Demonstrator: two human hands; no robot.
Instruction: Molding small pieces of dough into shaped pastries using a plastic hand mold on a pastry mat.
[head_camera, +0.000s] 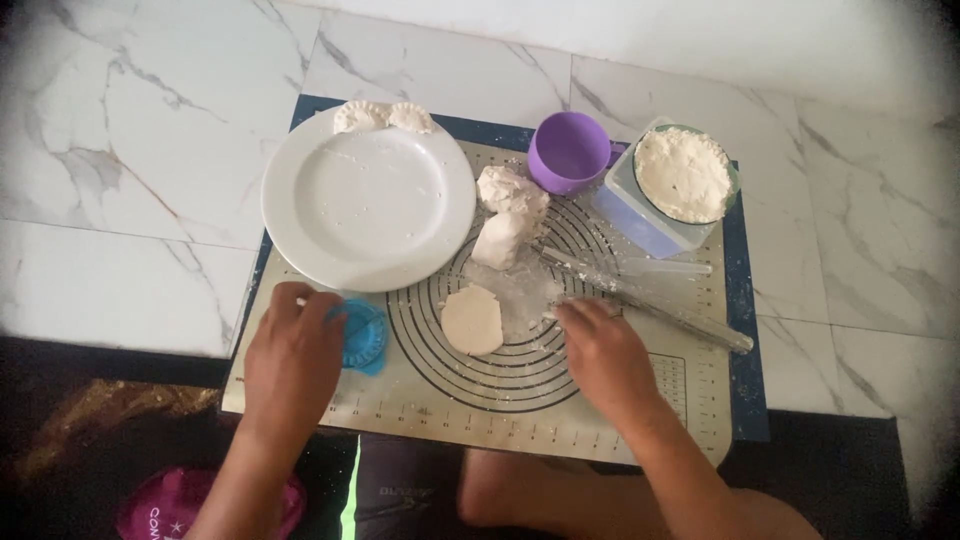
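My left hand (293, 355) rests on a blue round dumpling mould (362, 335) at the left of the baking mat (620, 420), fingers curled over it. My right hand (600, 350) lies on the mat right of a flat round dough disc (472, 319), fingertips touching the floured surface near the clear rolling pin (650, 303); whether it grips anything is unclear. Two dough lumps (507, 213) sit beyond the disc. A white plate (367, 200) holds two shaped dumplings (383, 117) on its far rim.
A purple cup (569, 150) stands behind the dough. A bowl of flour (684, 173) sits in a clear lidded box (640, 222) at the back right. The mat lies on a marble floor (130, 130). My legs and a pink cloth (170, 505) are near the bottom edge.
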